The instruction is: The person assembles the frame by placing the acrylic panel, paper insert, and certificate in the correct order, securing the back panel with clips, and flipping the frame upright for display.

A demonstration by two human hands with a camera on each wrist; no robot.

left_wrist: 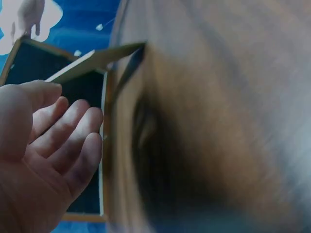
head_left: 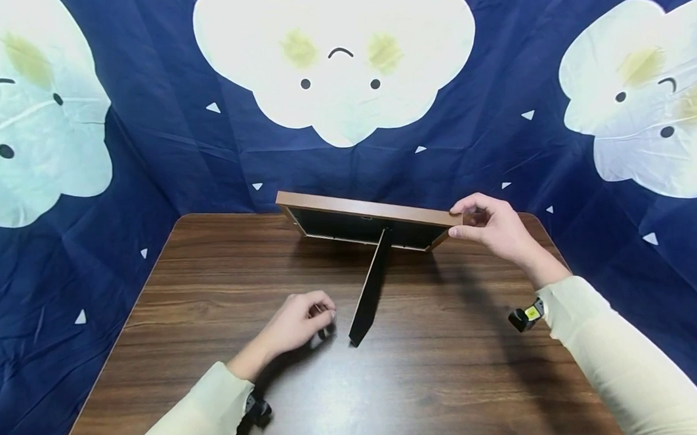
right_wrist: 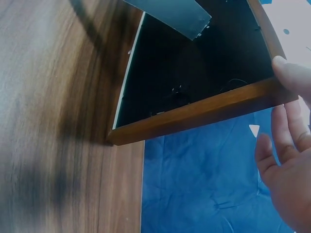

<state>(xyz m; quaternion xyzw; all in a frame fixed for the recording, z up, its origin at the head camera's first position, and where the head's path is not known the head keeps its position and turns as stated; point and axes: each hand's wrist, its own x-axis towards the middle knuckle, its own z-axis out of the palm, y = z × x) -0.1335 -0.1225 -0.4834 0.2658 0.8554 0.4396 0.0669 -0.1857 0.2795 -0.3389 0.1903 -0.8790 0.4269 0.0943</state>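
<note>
A picture frame (head_left: 366, 208) with a brown wooden border and black back stands at the far side of the table, its back toward me. Its easel leg (head_left: 372, 298) reaches out behind it to the tabletop. With thumb and fingers my right hand (head_left: 493, 226) pinches the frame's upper right corner; the right wrist view shows the thumb on the border (right_wrist: 204, 109). My left hand (head_left: 300, 318) hovers low over the table, left of the leg's foot, fingers loosely bent and holding nothing. In the left wrist view the leg (left_wrist: 92, 63) passes just beyond the fingers. The frame's front is hidden.
The wood-grain table (head_left: 210, 277) has rounded far corners. Behind it and at both sides hangs a dark blue cloth (head_left: 161, 135) with white clouds and small triangles. Each wrist wears a small black camera, such as the right one (head_left: 525, 316).
</note>
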